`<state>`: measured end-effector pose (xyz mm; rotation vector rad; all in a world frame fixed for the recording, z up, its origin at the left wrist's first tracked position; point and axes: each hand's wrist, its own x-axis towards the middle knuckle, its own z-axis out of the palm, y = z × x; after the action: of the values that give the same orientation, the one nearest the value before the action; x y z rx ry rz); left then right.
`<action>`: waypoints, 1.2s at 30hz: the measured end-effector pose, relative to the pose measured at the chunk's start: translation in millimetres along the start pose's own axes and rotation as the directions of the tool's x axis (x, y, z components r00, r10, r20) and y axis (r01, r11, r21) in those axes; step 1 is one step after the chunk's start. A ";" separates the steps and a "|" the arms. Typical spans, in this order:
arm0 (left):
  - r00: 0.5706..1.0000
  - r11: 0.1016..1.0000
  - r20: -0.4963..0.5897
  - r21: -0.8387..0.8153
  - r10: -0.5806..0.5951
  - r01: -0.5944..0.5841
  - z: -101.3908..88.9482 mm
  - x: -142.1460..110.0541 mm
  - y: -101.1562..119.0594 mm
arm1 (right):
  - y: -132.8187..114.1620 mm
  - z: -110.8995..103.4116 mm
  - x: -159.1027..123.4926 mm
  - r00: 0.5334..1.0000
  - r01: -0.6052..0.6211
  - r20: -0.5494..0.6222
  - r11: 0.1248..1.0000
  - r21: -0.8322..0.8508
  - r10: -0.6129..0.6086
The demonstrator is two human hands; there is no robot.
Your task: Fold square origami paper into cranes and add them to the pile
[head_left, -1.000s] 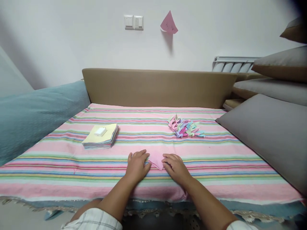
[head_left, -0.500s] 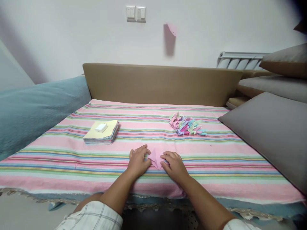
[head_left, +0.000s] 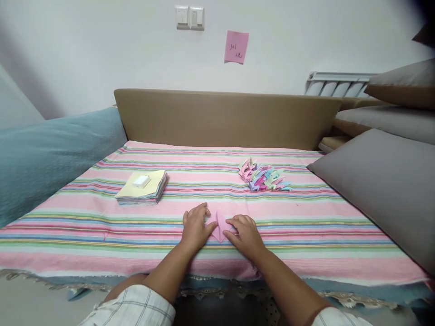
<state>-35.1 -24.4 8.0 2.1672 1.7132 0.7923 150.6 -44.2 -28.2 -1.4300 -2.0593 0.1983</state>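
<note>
A small piece of pink origami paper [head_left: 220, 226], partly folded with one flap raised along its middle, lies on the striped cloth between my hands. My left hand [head_left: 196, 225] grips its left side, thumb on the paper and fingers curled at the edge. On the opposite side, my right hand [head_left: 245, 233] pinches the right edge between thumb and fingers. Both hands rest low over the cloth, and the fingertips cover parts of the paper's sides.
Beyond my right hand lies a heap of colourful folded paper cranes [head_left: 263, 175]. A stack of square paper [head_left: 136, 192] with a white box-like object [head_left: 141, 181] on top is at left. Grey cushions [head_left: 380, 181] flank the right; a blue bolster [head_left: 61, 158] flanks the left.
The pink paper has gone from lying flatter to having a flap standing up in its middle. My left thumb has moved inward onto it. The pink note on the wall has swung down flat.
</note>
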 end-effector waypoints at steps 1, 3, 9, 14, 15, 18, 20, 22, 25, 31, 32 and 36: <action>1.000 1.000 -0.020 0.008 0.005 -0.005 0.3 0.0 -0.1 | 0.3 0.6 0.0 1.000 0.003 -0.003 1.000 -0.004 -0.003; 0.999 0.999 -0.045 0.031 0.019 -0.017 1.0 -0.1 0.0 | 0.5 1.5 -0.2 1.000 0.010 -0.009 1.000 -0.011 -0.010; 0.998 0.994 -0.019 0.093 0.061 -0.059 4.9 -0.5 0.7 | -0.2 1.3 -1.1 1.000 0.027 -0.012 0.999 -0.025 -0.027; 0.994 0.986 0.038 0.133 0.100 -0.104 7.1 -2.1 0.0 | -0.2 0.9 -0.6 1.000 0.020 -0.005 1.000 -0.010 -0.020; 0.994 0.985 0.048 0.137 0.103 -0.109 6.9 -2.4 -0.2 | 0.1 0.9 -0.3 1.000 0.019 -0.003 1.000 -0.005 -0.019; 0.990 0.982 0.077 0.138 0.118 -0.128 5.9 -2.9 -0.2 | 1.2 1.3 0.5 1.000 0.015 0.001 1.000 0.004 -0.015; 0.986 0.978 0.091 0.140 0.142 -0.154 5.5 -3.0 0.4 | 1.5 1.6 0.8 1.000 0.014 0.002 1.000 0.003 -0.014; 0.980 0.973 0.097 0.142 0.172 -0.184 5.8 -3.1 1.5 | 1.2 1.6 1.0 1.000 0.014 0.000 1.000 0.000 -0.014; 0.974 0.968 0.102 0.132 0.200 -0.212 7.0 -3.2 3.3 | -0.1 0.8 0.7 1.000 0.013 -0.003 1.000 -0.005 -0.013; 0.973 0.977 0.131 0.066 0.192 -0.202 7.5 -1.1 3.4 | -2.0 -0.6 -0.3 1.000 -0.006 0.002 1.000 0.003 0.006; 0.971 0.978 0.142 0.052 0.192 -0.201 6.9 -0.3 2.8 | -2.1 -0.6 -0.4 1.000 -0.007 0.002 1.000 0.006 0.007; 0.960 0.979 0.196 -0.010 0.200 -0.203 1.3 3.8 -0.4 | -1.5 -0.7 0.0 1.000 -0.009 0.009 1.000 0.016 0.009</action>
<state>-34.0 -20.6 7.7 2.3663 1.4215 0.5930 149.9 -45.0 -27.0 -1.4314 -2.0540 0.2252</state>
